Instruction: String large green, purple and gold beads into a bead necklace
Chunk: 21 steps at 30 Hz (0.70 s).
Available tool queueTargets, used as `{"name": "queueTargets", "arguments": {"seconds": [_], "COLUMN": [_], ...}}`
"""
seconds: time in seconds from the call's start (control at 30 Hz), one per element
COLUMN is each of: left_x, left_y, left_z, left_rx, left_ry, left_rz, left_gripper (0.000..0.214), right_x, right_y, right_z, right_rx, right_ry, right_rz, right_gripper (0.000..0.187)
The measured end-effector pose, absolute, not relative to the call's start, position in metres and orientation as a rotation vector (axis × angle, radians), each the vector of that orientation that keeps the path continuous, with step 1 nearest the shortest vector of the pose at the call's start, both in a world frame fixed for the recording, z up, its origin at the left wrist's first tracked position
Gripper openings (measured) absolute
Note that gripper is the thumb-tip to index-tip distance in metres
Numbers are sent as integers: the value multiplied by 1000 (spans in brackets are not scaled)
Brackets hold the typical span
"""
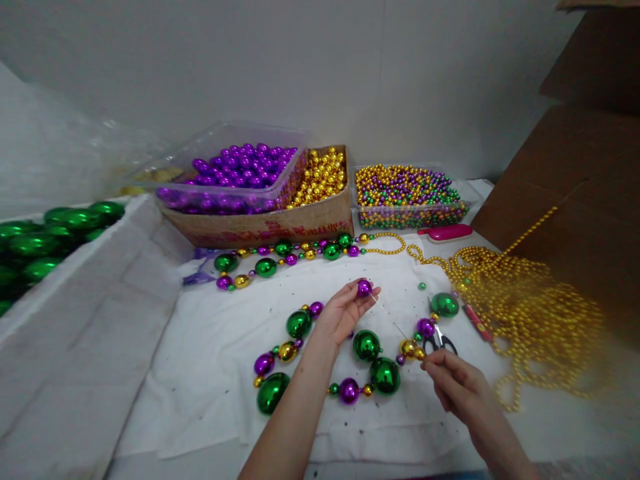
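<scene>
My left hand (346, 312) is raised over the white cloth, its fingers closed around a shiny purple bead (364, 288). A thin pale thread (384, 311) runs from that bead down toward my right hand (453, 380). The right fingertips pinch at a small gold bead (421, 355), close beside a larger gold bead (407, 347). Around and below both hands lies a bead garland of green, purple and gold balls, with a big green ball (367, 345) between the hands. Black-handled scissors (440, 341) lie just beyond the right fingers, partly covered by beads.
Behind are a clear bin of purple beads (240, 167), a cardboard box with gold beads (320, 175) and a tub of small mixed beads (410, 190). Another garland (265, 267) lies before them. Gold bead strands (545, 300) heap at right; a white box (145, 280) holds green balls.
</scene>
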<state>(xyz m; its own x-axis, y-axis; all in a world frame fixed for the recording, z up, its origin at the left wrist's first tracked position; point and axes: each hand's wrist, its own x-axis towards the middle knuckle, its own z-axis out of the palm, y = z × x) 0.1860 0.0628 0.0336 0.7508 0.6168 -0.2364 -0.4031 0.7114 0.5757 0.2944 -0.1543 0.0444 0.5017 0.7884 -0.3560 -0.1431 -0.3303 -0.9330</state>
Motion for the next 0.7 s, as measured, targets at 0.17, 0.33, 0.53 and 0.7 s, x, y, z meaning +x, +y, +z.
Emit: {"name": "queueTargets", "arguments": {"seconds": [0.17,0.33,0.53,0.7], "left_x": [184,177,161,163], "left_y": [63,68,86,77], "left_z": [36,44,65,59], "left_rx": [489,487,435,422], "left_ry": [448,462,473,471], "left_rz": [623,656,810,689], "left_gripper": [17,17,14,17], "right_x": [298,297,297,286], "right_y": [-160,-160,-159,-153], "right_z": [46,49,50,52], "right_rx": [-1659,-1658,-1691,-1678], "right_ry": [-520,-515,-496,-644], "right_rz": [1014,1034,999,1060], "right_gripper": [34,31,32,37]}}
